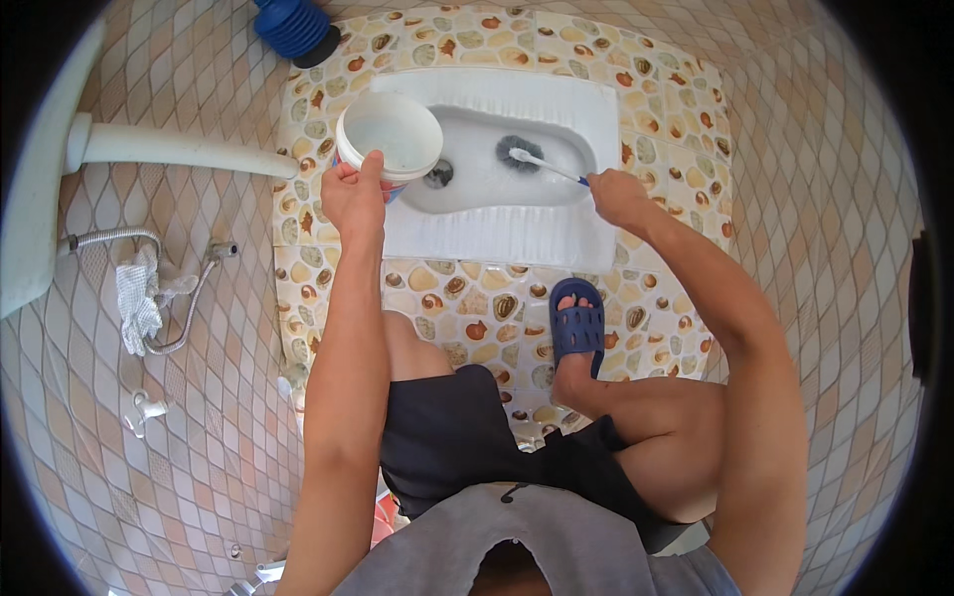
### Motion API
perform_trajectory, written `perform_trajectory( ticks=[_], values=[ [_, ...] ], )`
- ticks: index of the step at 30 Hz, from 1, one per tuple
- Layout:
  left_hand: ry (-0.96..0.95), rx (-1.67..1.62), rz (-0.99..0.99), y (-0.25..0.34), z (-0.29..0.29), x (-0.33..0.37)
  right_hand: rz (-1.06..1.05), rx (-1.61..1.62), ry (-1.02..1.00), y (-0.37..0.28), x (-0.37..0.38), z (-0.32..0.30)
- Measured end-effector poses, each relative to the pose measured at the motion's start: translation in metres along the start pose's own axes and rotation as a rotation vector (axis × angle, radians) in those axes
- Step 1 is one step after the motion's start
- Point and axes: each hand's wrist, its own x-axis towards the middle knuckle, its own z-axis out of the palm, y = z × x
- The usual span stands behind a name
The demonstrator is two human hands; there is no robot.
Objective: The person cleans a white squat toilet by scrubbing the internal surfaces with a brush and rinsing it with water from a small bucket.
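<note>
My left hand (356,194) grips the near rim of a white bucket (393,134), thumb over the edge. The bucket is held over the left end of a white squat toilet (497,238), and whitish liquid seems to be inside it. My right hand (621,199) is closed round the blue end of a toilet brush (542,164). The brush's grey, round bristle head rests in the basin toward its right side. Whitish, sudsy-looking water covers the basin floor. At the basin's left end, the dark drain hole (438,174) shows beside the bucket.
A blue plunger-like bellows (296,30) stands at the far left corner. On the left wall are a thick white pipe (189,149), a metal hose (189,323), a hanging cloth (137,303) and a tap (146,409). My slippered foot (576,328) stands on pebble-patterned tiles.
</note>
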Motion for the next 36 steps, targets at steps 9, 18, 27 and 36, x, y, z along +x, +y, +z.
perform_trajectory(
  ticks=[9,18,27,36],
  values=[
    [0.15,0.035,-0.023,-0.01,-0.045,0.005,-0.164,0.018,0.037,-0.046,0.044,0.003],
    [0.208,0.234,0.06,-0.028,-0.079,0.01,-0.22,0.008,0.034,-0.081,0.051,-0.013],
    [0.145,0.229,-0.001,-0.022,-0.085,0.006,-0.058,-0.105,-0.001,-0.002,0.031,-0.027],
    [0.182,0.221,0.011,-0.036,-0.084,0.018,-0.04,-0.05,-0.045,0.002,-0.004,-0.01]
  ],
)
